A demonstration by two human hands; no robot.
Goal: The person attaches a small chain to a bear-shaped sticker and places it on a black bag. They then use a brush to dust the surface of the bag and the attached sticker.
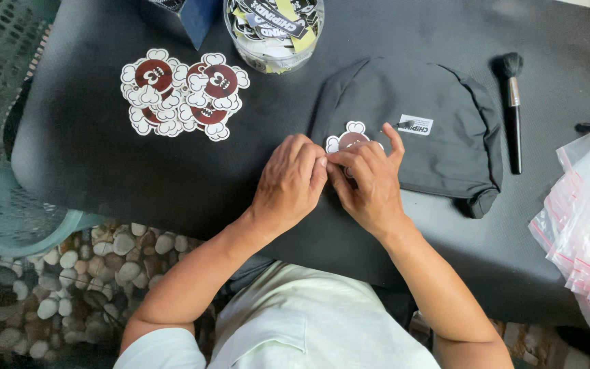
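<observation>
1. Both hands met over a folded black cap (438, 147) on a black table (104, 157). The left hand (289, 184) and right hand (371, 186) pinched a maroon-and-white cartoon tag (349, 139) between closed fingertips at the cap's near edge.
2. Done well, this step likely called for a steady pinch, keeping the tag flat against the fabric.
3. Nearby lay a pile of matching tags (182, 92), a clear tub of labels (274, 31), a brush (513, 102) and plastic bags (588, 225). Nothing blocked the hands.
</observation>
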